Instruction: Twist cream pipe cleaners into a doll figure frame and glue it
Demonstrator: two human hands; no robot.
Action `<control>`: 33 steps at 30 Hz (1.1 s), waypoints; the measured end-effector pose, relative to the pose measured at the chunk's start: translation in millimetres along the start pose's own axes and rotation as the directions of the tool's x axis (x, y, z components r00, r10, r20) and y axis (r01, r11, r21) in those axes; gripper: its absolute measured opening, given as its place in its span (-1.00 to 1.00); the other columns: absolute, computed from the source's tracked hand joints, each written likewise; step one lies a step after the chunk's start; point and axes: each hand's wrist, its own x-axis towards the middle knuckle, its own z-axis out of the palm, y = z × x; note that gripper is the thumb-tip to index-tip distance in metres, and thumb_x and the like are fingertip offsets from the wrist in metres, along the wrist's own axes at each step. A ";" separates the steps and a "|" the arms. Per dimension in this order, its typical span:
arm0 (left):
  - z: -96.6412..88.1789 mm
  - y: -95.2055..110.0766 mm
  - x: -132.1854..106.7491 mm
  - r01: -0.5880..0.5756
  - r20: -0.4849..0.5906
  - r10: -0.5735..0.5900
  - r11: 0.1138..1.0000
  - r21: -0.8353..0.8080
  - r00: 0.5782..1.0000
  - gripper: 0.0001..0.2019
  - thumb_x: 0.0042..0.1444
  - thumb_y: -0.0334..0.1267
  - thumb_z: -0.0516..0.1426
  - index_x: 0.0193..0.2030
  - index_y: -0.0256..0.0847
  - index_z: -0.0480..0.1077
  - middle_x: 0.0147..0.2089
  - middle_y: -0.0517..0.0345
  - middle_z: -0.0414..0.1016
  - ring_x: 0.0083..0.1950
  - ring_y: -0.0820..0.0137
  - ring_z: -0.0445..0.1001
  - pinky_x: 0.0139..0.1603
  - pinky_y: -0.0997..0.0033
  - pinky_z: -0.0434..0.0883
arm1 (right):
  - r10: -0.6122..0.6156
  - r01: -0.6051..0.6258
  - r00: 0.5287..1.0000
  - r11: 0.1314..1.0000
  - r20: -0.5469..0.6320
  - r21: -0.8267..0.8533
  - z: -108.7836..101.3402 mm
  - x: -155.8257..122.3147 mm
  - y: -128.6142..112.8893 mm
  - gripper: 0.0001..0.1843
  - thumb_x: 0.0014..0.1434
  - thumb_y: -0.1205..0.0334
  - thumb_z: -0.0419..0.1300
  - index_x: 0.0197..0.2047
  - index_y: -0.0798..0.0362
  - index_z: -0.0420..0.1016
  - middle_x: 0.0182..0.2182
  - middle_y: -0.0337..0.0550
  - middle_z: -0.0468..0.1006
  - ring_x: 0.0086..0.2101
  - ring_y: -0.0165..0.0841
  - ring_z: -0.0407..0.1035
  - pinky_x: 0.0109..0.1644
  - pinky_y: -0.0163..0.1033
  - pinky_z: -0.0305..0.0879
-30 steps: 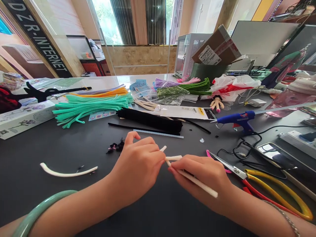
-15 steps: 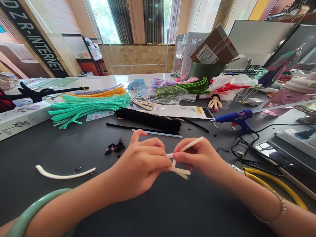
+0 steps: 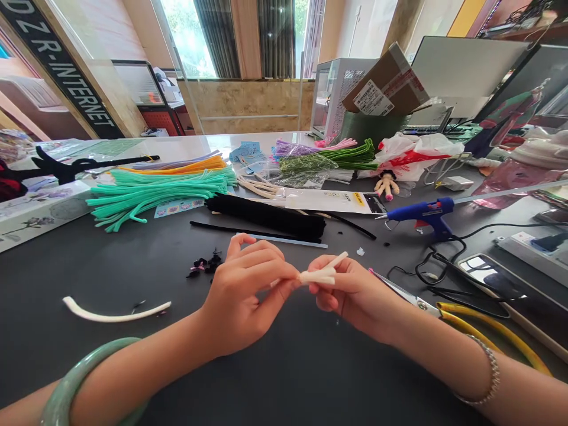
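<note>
Cream pipe cleaners (image 3: 319, 276), twisted into a small bundle with their short ends fanned to the right, are held above the dark table. The thumb and fingertips of my left hand (image 3: 255, 290) pinch the bundle's left end; part of it is hidden there. My right hand (image 3: 348, 290) has its fingers curled round the fanned ends, and the ends partly cover its thumb and forefinger. A single curved cream pipe cleaner (image 3: 118, 316) lies on the table at left. Scissors with yellow handles (image 3: 492, 331) rest partly beneath my right forearm.
Behind my hands lie a black pipe cleaner bundle (image 3: 266, 217), turquoise pipe cleaners (image 3: 164, 189) and a clear glue stick (image 3: 284, 239). A blue glue gun (image 3: 426, 214), its cable and a phone (image 3: 492, 278) are at right. Black scraps (image 3: 204, 264) sit left of centre.
The long cream end sticking up at right now lies closer to the other ends, which point right instead of down. My right hand has shifted slightly downward, uncovering the scissor blades.
</note>
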 end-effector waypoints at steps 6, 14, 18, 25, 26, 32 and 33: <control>2.1 -1.2 1.3 0.106 -0.068 -0.102 0.993 0.060 0.993 -0.81 0.11 -0.39 0.08 -0.51 -0.20 0.40 -0.55 0.27 0.46 -0.48 0.46 0.38 -0.22 0.28 0.21 | -0.069 0.065 0.997 0.991 -0.026 -0.120 4.1 -0.4 4.6 -0.79 -0.11 0.20 0.39 -0.54 0.12 0.47 -0.62 -0.29 0.46 -0.66 -0.58 0.22 -0.58 -0.41 0.06; 6.4 -6.8 -2.8 -0.040 0.044 0.027 0.943 0.331 0.999 -0.80 0.11 -0.46 0.04 -0.47 -0.22 0.41 -0.51 0.25 0.48 -0.42 0.43 0.42 -0.09 0.15 0.11 | -0.338 0.231 0.940 0.736 -0.050 -0.636 10.7 -11.7 7.1 -0.83 -0.03 0.20 0.27 -0.55 0.09 0.47 -0.66 -0.28 0.41 -0.67 -0.49 0.25 -0.62 -0.36 0.10; 8.0 -11.0 -6.2 -0.263 0.157 0.214 0.848 0.459 0.964 -0.77 0.12 -0.55 0.00 -0.44 -0.23 0.39 -0.50 0.26 0.49 -0.33 0.40 0.45 0.04 0.06 -0.01 | -0.515 0.348 0.851 0.398 0.108 -0.849 6.3 -12.6 6.0 -0.84 0.03 0.28 0.21 -0.55 0.08 0.49 -0.71 -0.29 0.40 -0.68 -0.48 0.26 -0.58 -0.36 0.14; 5.4 -18.6 -4.1 -0.457 0.249 0.388 0.809 0.369 0.887 -0.70 0.21 -0.55 -0.08 -0.43 -0.25 0.36 -0.52 0.25 0.49 -0.23 0.44 0.46 0.15 0.04 -0.05 | -0.462 0.290 0.887 0.537 0.012 -0.792 -3.0 -7.2 -4.8 -0.80 0.02 0.15 0.26 -0.54 0.08 0.49 -0.70 -0.27 0.42 -0.71 -0.50 0.25 -0.64 -0.40 0.12; 4.7 -19.0 -3.5 -0.469 0.246 0.404 0.813 0.344 0.881 -0.71 0.21 -0.56 -0.08 -0.41 -0.25 0.37 -0.50 0.24 0.50 -0.23 0.45 0.46 0.17 0.04 -0.05 | -0.447 0.283 0.895 0.572 -0.003 -0.770 -3.8 -6.4 -5.7 -0.80 0.00 0.16 0.26 -0.54 0.08 0.49 -0.70 -0.28 0.42 -0.70 -0.50 0.26 -0.64 -0.40 0.12; 2.3 -19.1 -2.6 -0.442 0.192 0.407 0.876 0.195 0.893 -0.74 0.09 -0.63 -0.02 -0.30 -0.23 0.38 -0.42 0.24 0.55 -0.22 0.47 0.48 0.17 0.06 -0.03 | -0.376 0.289 0.926 0.705 0.004 -0.648 -7.3 -1.3 -6.4 -0.79 -0.04 0.15 0.31 -0.55 0.11 0.49 -0.64 -0.28 0.43 -0.70 -0.54 0.25 -0.65 -0.41 0.13; 2.6 -19.4 -2.7 -0.441 0.190 0.408 0.877 0.192 0.893 -0.75 0.09 -0.62 -0.02 -0.30 -0.22 0.38 -0.42 0.24 0.56 -0.22 0.46 0.48 0.17 0.06 -0.02 | -0.366 0.290 0.931 0.721 0.010 -0.630 -7.5 -0.6 -6.4 -0.78 -0.04 0.14 0.31 -0.55 0.11 0.49 -0.63 -0.28 0.44 -0.70 -0.54 0.25 -0.64 -0.41 0.14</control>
